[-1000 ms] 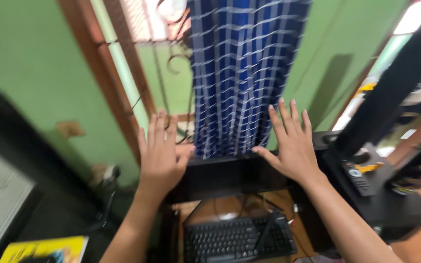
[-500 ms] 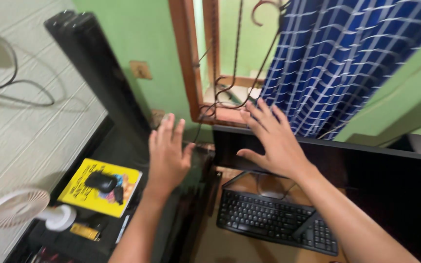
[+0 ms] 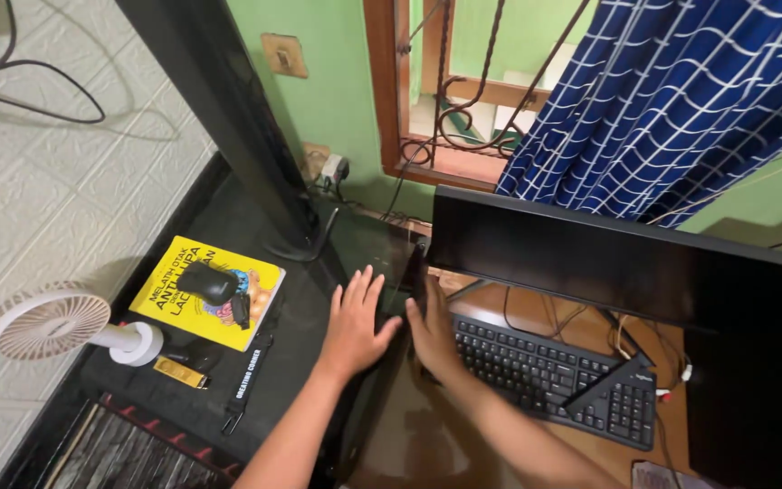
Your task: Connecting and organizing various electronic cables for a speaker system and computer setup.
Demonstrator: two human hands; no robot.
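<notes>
Black monitor point(image 3: 590, 263) sits right of centre, above the keyboard point(image 3: 554, 376). Both hands now rest low at its left edge: left hand point(image 3: 355, 326) flat and spread on the dark desk point(image 3: 300, 308), right hand point(image 3: 433, 330) open against the screen's side, gripping nothing visibly. Earlier they hovered higher, near the curtain point(image 3: 672, 109). Nothing looks moved yet.

The monitor point(image 3: 626, 272) hides the keyboard's point(image 3: 554, 376) back edge; the right hand's point(image 3: 433, 330) fingertips vanish behind the monitor's corner.
</notes>
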